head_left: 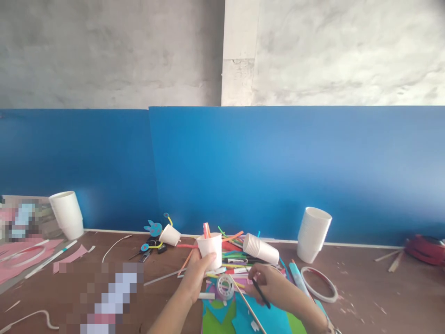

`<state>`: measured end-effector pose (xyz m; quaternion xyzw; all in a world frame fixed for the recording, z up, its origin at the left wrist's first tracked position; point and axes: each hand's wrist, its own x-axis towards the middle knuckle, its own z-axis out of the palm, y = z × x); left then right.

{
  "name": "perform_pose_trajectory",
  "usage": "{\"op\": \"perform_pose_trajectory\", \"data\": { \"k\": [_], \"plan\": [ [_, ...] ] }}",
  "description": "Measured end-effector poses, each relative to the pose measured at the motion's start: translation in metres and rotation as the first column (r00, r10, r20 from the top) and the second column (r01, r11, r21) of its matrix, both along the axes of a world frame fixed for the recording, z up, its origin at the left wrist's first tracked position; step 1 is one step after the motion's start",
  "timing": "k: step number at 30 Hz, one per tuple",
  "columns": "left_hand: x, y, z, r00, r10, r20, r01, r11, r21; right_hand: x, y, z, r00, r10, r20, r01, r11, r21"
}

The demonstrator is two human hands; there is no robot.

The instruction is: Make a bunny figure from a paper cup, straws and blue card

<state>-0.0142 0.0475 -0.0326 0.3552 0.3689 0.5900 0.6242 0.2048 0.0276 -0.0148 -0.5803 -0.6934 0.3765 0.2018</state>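
Observation:
My left hand (pixel 193 274) grips a white paper cup (pixel 210 247) upright above the brown table; a pink paper strip (pixel 206 230) pokes out of the cup. My right hand (pixel 274 286) hovers low to the right of it, holding a thin black pen (pixel 260 293) that points down toward coloured paper sheets (pixel 239 317). A clear tape roll (pixel 225 286) lies between the two hands. Behind the cup sits a heap of coloured paper strips (pixel 233 253).
A stack of white cups (pixel 261 248) lies on its side behind my right hand. Upright cup stacks stand at the left (pixel 67 214) and right (pixel 313 234). A tipped cup (pixel 170 235), scissors (pixel 145 250) and a white tape ring (pixel 320 284) lie about. Blue boards (pixel 278 171) wall off the table's back.

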Motion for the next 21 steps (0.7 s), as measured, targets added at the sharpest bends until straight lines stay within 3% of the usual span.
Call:
{"op": "perform_pose_trajectory", "data": {
  "k": [3,7,10,13,16,19,21],
  "plan": [
    [0.001,0.004,0.0,0.994,0.108,0.026,-0.109,0.994,0.032,-0.006,-0.008,-0.001,0.909,-0.043,0.413,0.019,0.998,0.063],
    [0.008,-0.003,0.004,0.992,0.024,0.125,-0.03,0.999,0.043,-0.027,-0.019,-0.002,0.788,-0.067,0.612,0.024,0.997,0.078],
    [0.011,-0.009,0.005,0.992,-0.071,0.105,0.059,0.991,0.117,-0.033,-0.018,-0.009,0.789,-0.052,0.612,0.008,0.997,0.075],
    [0.012,-0.011,0.004,0.992,-0.122,0.023,0.115,0.973,0.2,-0.025,-0.008,-0.02,0.841,-0.023,0.54,-0.015,0.998,0.066],
    [0.013,-0.012,0.002,0.983,-0.158,-0.094,0.176,0.958,0.228,-0.009,0.001,-0.025,0.924,0.029,0.381,0.012,0.994,-0.104],
    [0.013,-0.014,0.003,0.956,-0.177,-0.233,0.233,0.943,0.24,0.005,-0.001,-0.014,0.961,0.092,0.263,-0.025,0.969,-0.246],
    [0.014,-0.017,0.005,0.931,-0.159,-0.327,0.248,0.936,0.249,0.01,-0.008,0.003,0.962,0.13,0.241,-0.082,0.977,-0.198]
  ]
}}
